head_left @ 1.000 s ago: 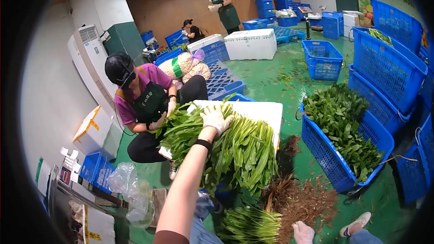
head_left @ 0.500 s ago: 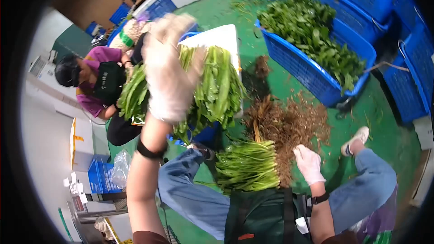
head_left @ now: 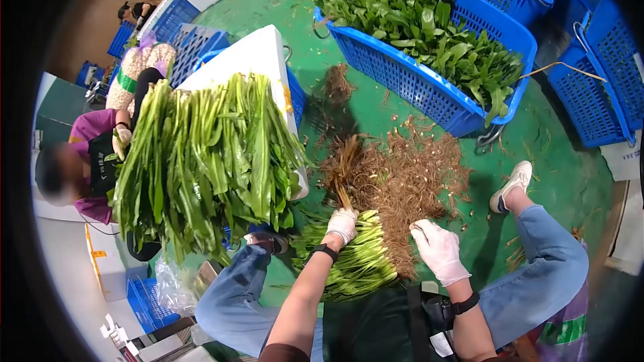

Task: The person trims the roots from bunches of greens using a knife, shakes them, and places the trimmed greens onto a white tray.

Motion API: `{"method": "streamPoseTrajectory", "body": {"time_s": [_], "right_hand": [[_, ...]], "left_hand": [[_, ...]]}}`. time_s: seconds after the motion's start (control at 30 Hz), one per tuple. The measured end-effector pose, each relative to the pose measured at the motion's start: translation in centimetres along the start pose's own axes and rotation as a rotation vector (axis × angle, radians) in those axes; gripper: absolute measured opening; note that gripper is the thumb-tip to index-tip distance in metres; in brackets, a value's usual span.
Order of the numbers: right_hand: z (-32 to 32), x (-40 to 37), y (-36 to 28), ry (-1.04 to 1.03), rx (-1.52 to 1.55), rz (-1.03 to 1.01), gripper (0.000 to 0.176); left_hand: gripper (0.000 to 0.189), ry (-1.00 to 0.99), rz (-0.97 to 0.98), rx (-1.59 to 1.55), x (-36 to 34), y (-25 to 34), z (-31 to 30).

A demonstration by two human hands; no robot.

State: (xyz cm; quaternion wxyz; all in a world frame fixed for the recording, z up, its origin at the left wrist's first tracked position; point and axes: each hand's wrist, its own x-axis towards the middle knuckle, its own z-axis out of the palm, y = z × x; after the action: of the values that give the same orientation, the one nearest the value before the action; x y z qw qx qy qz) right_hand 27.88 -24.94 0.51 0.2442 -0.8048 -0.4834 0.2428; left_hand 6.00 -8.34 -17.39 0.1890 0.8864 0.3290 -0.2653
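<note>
A bundle of leafy greens (head_left: 359, 258) lies in front of my lap, cut stem ends facing right. My gloved left hand (head_left: 343, 225) is over its upper edge, fingers closed around the stem of a rooted green plant; the plant's brown roots (head_left: 345, 167) stick up past the hand. My gloved right hand (head_left: 439, 253) is closed beside the stem ends, by the heap of trimmed roots (head_left: 419, 171). Something small and dark shows at its fingertips, too small to name. To the left, a large stack of long leafy greens (head_left: 215, 161) rests on a white foam board (head_left: 268, 60).
A blue crate (head_left: 416, 70) full of leaves stands ahead, with more blue crates (head_left: 597, 87) on the right. A co-worker in a purple shirt (head_left: 94, 124) sits at the left. Near them are a mesh sack (head_left: 137, 70) and a clear plastic bag (head_left: 176, 288).
My left hand has come down from above the stacked greens onto the rooted plant at the bundle. My right hand stays near the stem ends. The view has shifted.
</note>
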Motion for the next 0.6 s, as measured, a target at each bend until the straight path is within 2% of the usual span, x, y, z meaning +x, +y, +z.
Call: {"method": "streamPoseTrajectory", "body": {"time_s": [0.07,0.17,0.23,0.27,0.3,0.37,0.43,0.5,0.57,0.6], "right_hand": [[0.5,0.4,-0.2,-0.029,-0.026,0.001,0.017],[0.9,0.9,-0.7,-0.058,0.019,0.01,0.018],[1.3,1.0,-0.8,-0.079,0.028,-0.006,0.018],[1.4,0.9,-0.7,-0.091,0.033,-0.022,0.019],[1.5,0.9,-0.7,-0.09,0.03,-0.024,0.019],[1.5,0.7,-0.6,-0.091,0.026,-0.043,0.019],[1.3,0.7,-0.3,-0.078,0.0,-0.041,0.019],[0.8,0.6,-0.3,-0.061,-0.016,-0.039,0.019],[0.2,0.5,-0.3,0.004,0.022,-0.039,0.019],[0.4,0.4,-0.1,0.102,0.087,-0.079,0.018]], "left_hand": [[0.06,-0.022,0.021,0.042,0.3,-0.3,1.2],[0.058,0.046,0.126,-0.072,-0.3,-1.4,1.3],[0.034,-0.031,0.164,-0.344,-0.5,-1.1,0.6],[0.045,-0.035,0.09,-0.382,-0.5,-1.0,1.1],[0.045,-0.031,0.09,-0.384,-0.4,-1.1,0.9],[0.056,-0.18,0.051,-0.432,-0.2,-1.2,0.5],[0.054,-0.334,-0.024,-0.331,-0.3,-0.4,-0.7],[0.052,-0.363,-0.042,-0.213,-1.2,0.9,-2.9],[0.062,0.034,0.007,-0.046,-2.7,0.7,-3.0],[0.056,0.234,0.052,-0.225,-3.3,-0.7,-1.8]]}}
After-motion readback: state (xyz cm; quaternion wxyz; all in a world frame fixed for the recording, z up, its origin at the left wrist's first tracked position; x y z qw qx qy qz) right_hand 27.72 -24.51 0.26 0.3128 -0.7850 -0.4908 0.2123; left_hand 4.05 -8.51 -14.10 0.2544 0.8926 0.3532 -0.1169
